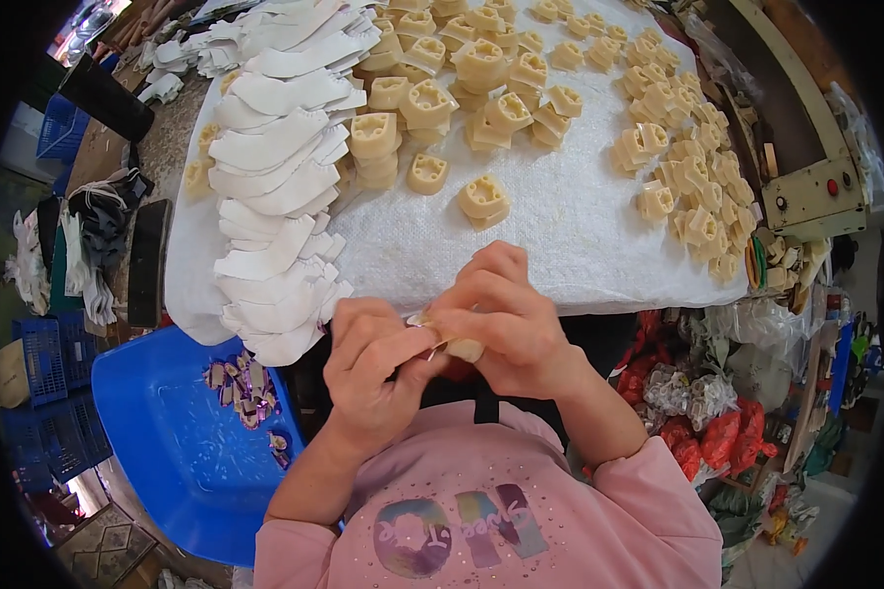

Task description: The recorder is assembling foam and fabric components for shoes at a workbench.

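Both my hands are closed together at the near edge of the table. My right hand (506,319) grips a small cream plastic block, looking like a shoe heel (465,349). My left hand (375,358) pinches the edge of a thin strip against that heel; a little purple shows at its fingers. Most of the heel and strip is hidden behind my fingers. Just beyond my hands a small stack of cream heels (484,199) stands on the white woven sheet (413,257). Overlapping white curved strips (283,191) lie in a long row at the left.
Many more cream heels (697,182) are heaped at the far and right sides. A blue tub (157,422) at lower left holds several purple-covered pieces (246,391). A dark phone-like slab (149,263) lies left of the sheet. Red plastic bags (732,437) sit below right, near a beige machine (820,191).
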